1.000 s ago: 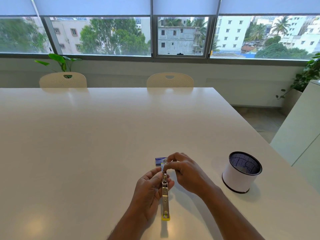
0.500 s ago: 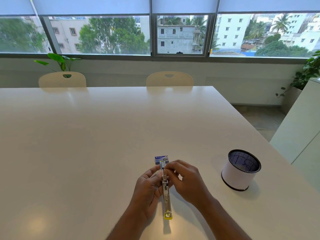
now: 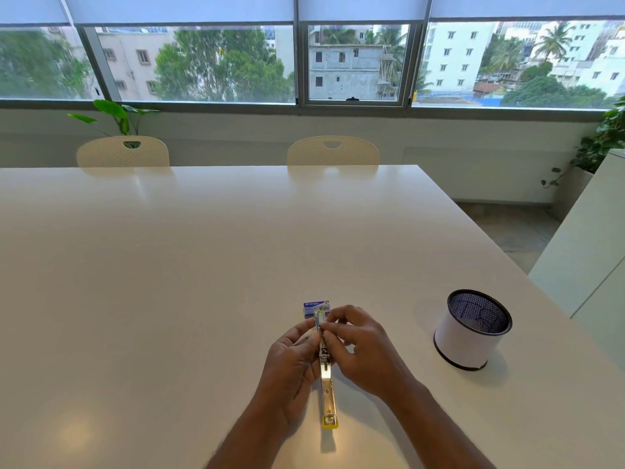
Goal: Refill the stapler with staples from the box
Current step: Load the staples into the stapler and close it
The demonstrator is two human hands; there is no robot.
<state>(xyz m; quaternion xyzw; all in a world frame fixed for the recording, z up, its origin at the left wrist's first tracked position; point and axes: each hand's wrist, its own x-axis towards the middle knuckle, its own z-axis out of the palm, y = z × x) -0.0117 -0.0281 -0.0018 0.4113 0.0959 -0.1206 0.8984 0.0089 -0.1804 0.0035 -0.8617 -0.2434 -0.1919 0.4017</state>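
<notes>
A yellow and silver stapler (image 3: 327,394) lies swung fully open, pointing away from me on the white table (image 3: 176,272). My left hand (image 3: 291,367) grips its middle from the left side. My right hand (image 3: 362,350) has its fingertips pinched over the stapler's far half, at the metal channel; whether a strip of staples sits between them I cannot tell. A small blue staple box (image 3: 314,307) rests on the table just beyond the stapler's far tip, partly hidden by it.
A white cup with a black mesh lining (image 3: 471,328) stands to the right of my hands. Two cream chairs (image 3: 333,152) are tucked in at the table's far edge. The table's right edge runs diagonally past the cup.
My right hand has come down from the stapler's far tip onto its channel. The stapler and my left hand stay almost where they were.
</notes>
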